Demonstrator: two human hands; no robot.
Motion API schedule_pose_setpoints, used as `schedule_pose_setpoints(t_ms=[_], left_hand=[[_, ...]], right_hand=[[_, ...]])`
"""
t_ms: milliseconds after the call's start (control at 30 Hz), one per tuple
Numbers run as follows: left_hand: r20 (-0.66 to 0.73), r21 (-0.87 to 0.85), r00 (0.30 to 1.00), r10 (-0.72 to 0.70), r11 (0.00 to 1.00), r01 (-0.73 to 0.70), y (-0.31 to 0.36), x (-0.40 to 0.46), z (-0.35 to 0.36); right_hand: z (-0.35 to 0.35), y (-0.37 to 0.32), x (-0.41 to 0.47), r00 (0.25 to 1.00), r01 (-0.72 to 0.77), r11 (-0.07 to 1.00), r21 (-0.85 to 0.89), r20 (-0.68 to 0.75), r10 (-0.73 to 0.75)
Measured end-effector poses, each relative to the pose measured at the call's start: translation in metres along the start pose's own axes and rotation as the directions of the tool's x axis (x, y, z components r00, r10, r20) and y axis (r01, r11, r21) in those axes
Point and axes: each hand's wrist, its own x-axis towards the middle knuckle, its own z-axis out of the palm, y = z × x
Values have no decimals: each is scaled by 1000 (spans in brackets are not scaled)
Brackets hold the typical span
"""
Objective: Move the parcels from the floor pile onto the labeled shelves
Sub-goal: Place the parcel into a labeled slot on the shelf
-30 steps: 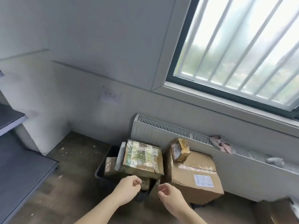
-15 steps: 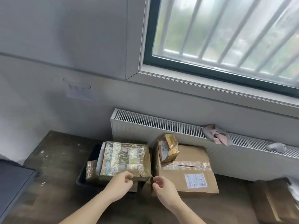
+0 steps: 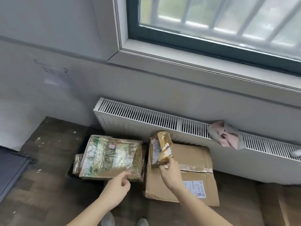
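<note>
A pile of parcels lies on the dark floor below a radiator. A flat box wrapped in shiny tape (image 3: 110,157) lies on the left, on top of a smaller taped parcel (image 3: 77,165). To its right sits a large brown carton (image 3: 193,162) with a white label. A small taped parcel (image 3: 160,146) stands on the carton. My right hand (image 3: 171,174) pinches that small parcel's lower corner. My left hand (image 3: 118,187) touches the near edge of the flat taped box with loosely curled fingers.
A white radiator (image 3: 146,116) runs along the wall behind the pile, with a pink cloth (image 3: 227,136) on it. A grey shelf corner (image 3: 9,167) shows at the left edge. Another brown box (image 3: 290,207) sits at the lower right. A barred window is above.
The view has moved closer and lower over the pile. My right hand has reached forward and taken hold of the small parcel's corner. My left hand stays at the flat box's edge.
</note>
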Motion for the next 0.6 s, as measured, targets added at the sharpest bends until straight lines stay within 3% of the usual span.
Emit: schedule_pose_setpoints(t_ms=[133,400,600], left_hand=[[-32,-32,999,34,999,-35,21,25,-3],[-162,-94,983,86,990,-102,47,61,-12],[-173,-120,983,54,990,-76,46,67,-8]], right_hand=[[-10,-15,53,988,15,997,-74,-149,-26],[13,-14,105,999,-40,984,-174,12,43],[7,-2,106,999,-4,998,-68,-33,2]])
